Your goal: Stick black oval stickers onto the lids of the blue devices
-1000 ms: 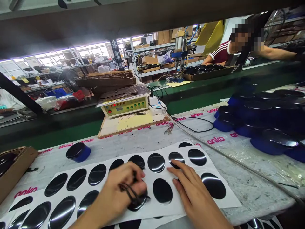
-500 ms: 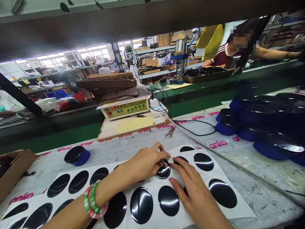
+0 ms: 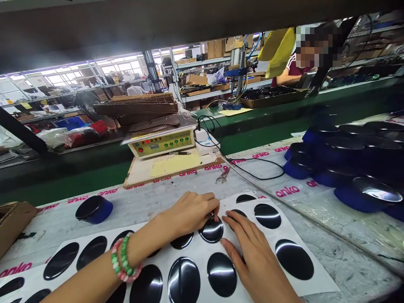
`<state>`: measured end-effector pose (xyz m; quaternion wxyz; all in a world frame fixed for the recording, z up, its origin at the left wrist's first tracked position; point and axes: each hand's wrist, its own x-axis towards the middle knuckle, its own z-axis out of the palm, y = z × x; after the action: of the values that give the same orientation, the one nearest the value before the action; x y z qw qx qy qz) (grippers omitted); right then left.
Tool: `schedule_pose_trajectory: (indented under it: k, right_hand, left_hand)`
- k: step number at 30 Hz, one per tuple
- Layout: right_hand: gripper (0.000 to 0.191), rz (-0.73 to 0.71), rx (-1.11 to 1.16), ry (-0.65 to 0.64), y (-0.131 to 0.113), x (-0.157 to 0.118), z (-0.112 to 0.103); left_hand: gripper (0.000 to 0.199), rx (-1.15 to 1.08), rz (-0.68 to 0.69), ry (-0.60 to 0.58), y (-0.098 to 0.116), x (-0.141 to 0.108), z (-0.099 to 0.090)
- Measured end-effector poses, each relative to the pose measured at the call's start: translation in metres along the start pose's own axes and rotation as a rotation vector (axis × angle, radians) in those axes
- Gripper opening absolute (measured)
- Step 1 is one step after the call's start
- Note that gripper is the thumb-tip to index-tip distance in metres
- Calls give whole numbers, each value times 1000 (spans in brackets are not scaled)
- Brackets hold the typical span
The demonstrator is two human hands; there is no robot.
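Disc (image 3: 211, 231) in the sheet's upper row taken as hub for bearings.

Change over the last second: the left hand (image 3: 193, 211) has gone from the lower row to this disc, and its fingers now stand at the 12 o'clock edge. I judge from this that the work sits at the rim. Left fingers drawn together on a small dark piece (image 3: 212, 215); too little shows for me to identify it. Right hand (image 3: 250, 246), toward 4 o'clock, rests on the white sheet (image 3: 203, 256), fingers extended, gripping nothing that I can see.

Surface (image 3: 151, 202): film-covered, printed "anko". One blue-sided pot (image 3: 94, 209) at 9 o'clock; a dense pile of pots (image 3: 341, 160) at 2; control box (image 3: 160, 145) at 11.

Room: green band (image 3: 259, 130) past the far edge, upright press (image 3: 237, 72) near 12, a person's maroon sleeve (image 3: 296, 70) at 1, shelving (image 3: 189, 64) beyond.
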<state>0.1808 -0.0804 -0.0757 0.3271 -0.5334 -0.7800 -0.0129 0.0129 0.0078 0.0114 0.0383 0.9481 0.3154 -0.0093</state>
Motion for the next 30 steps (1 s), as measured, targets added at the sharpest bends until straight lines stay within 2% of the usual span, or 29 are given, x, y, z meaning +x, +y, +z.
schedule_pose_trajectory:
  k: [4,10,13,17,21,23,25,27,28,30]
  right_hand:
    - [32,6,-25,1,-1,0,1]
    - [30,-7,-25,19,-1,1,0]
    - [32,-4,-17,-1,0,0,-1]
    - [32,-4,-5,0,0,-1,-1]
    - [31,-1,-24,15,8,-2,-1]
    - [31,-15,-44,30,12,-1,-4]
    - [31,-32,-72,67,11,1,-8]
    - [31,-28,-53,93,3,3,-12]
    - [30,-31,-9,72,-2,4,-13]
    - [30,-61,111,-36,-14,3,-11]
  left_hand:
    - [22,18,33,21,2,-11,7]
    - [16,-78,48,88,-1,-9,20]
    - [11,-188,57,124,0,-15,20]
    - [10,-397,-28,241,-8,-42,4]
    - [29,-555,-224,473,-22,-80,-23]
    - [32,-695,-332,546,-20,-95,-31]
    - [29,-843,-391,494,-9,-104,-33]
    - [14,-832,-387,298,9,-105,-28]
    - [20,-744,-355,176,18,-103,-24]
    - [49,-483,-286,-17,33,-95,-15]
